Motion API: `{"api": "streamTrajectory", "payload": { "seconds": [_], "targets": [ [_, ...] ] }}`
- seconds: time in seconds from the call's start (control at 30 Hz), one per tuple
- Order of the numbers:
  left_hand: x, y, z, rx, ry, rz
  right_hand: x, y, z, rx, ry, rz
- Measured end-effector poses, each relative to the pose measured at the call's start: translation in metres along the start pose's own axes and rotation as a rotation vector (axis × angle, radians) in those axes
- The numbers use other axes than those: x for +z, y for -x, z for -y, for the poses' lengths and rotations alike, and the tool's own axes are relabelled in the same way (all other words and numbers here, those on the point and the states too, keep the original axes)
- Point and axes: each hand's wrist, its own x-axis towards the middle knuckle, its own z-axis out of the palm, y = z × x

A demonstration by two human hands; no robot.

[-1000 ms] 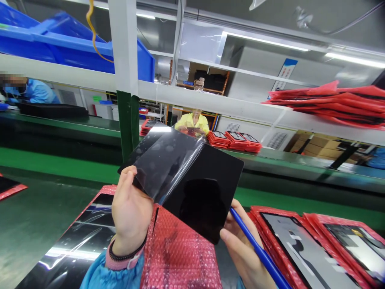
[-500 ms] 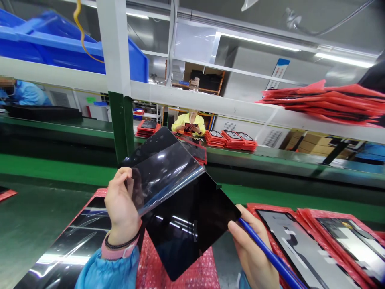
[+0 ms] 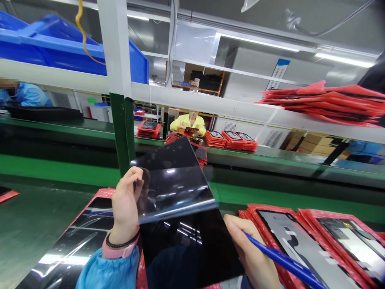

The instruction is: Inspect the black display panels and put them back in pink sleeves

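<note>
My left hand [image 3: 126,208] pinches a clear protective film [image 3: 171,184] that is half peeled up from a black glossy panel [image 3: 189,249]. The film stands up and bends back above the panel. My right hand [image 3: 252,257] grips the panel's right edge and also holds a blue pen [image 3: 282,261] that points down to the right. The panel lies low in front of me, over a red bubble-wrap pouch [image 3: 140,269] of which only slivers show.
Red pouches with dark panels [image 3: 303,245] lie at the right, another glossy panel [image 3: 75,249] at the left. A green conveyor [image 3: 60,172] runs across. Above are a white shelf rail [image 3: 210,104], blue bins [image 3: 60,44] and stacked red pouches [image 3: 327,102]. Workers sit beyond.
The panel has turned from a tilted diamond to lying square and lower in front of me. The film has swung with it and now stands up over its far half.
</note>
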Motion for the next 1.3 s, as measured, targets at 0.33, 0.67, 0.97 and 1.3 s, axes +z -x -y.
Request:
{"api": "streamTrajectory", "payload": {
  "seconds": [0.33, 0.67, 0.97, 1.3],
  "targets": [
    [0.001, 0.02, 0.002, -0.076, 0.081, 0.372, 0.008, -0.004, 0.007, -0.08, 0.077, 0.203],
    [0.002, 0.02, 0.005, -0.001, 0.048, 0.348, 0.006, -0.004, -0.01, -0.205, 0.137, 0.24],
    [-0.002, 0.02, 0.008, 0.269, -0.055, 0.343, 0.016, -0.002, -0.027, -1.07, 0.594, 0.036],
    [-0.008, 0.02, 0.019, 0.63, -0.211, 0.5, 0.017, -0.006, -0.026, -1.301, 0.485, -0.071]
  ]
}}
